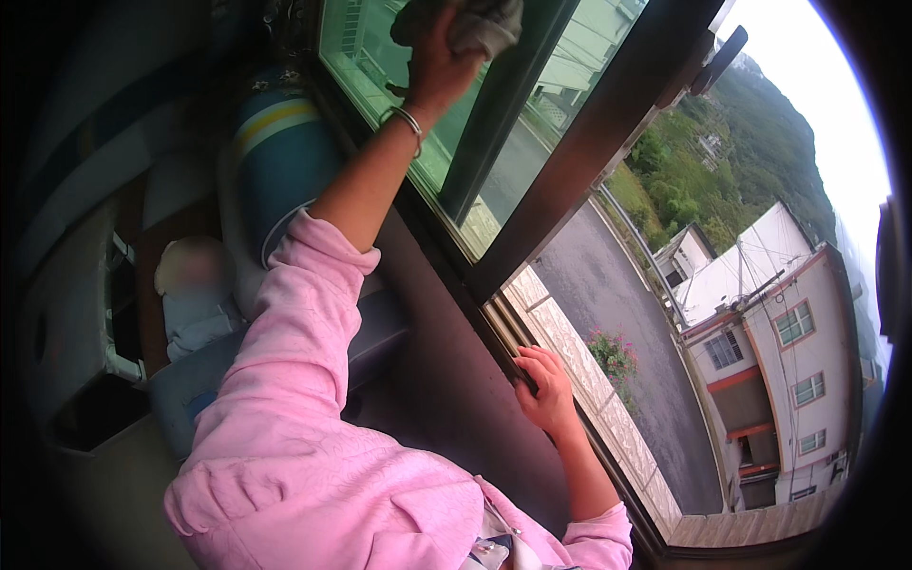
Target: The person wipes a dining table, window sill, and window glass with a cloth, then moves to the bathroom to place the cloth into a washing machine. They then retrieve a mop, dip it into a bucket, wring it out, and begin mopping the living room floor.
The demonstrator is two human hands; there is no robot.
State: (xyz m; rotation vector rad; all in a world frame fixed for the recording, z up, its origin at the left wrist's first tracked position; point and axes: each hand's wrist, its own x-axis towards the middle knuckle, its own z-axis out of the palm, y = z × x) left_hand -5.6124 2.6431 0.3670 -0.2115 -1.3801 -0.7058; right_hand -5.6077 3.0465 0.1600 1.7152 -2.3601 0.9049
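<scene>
Up at the top of the view, my left hand [436, 68] grips a crumpled greyish cloth [490, 28] in front of the greenish glass pane [385, 50] of a sliding window. A silvery bangle [410, 121] circles the wrist. Cloth and fingers are partly cut off by the picture's edge. Lower down, my right hand [547, 388] curls its fingers over the window's bottom track [507, 329], just below the dark upright [591, 149] of the sash. Both pink sleeves are pushed up the forearms.
Outside the opening run a pale tiled ledge [634, 434], pink flowers [614, 356], a road [605, 285] and a house [791, 342]. Indoors at left are a blue rounded object [285, 164] with yellow and white bands, and a small figure in pale clothing [196, 320], blurred.
</scene>
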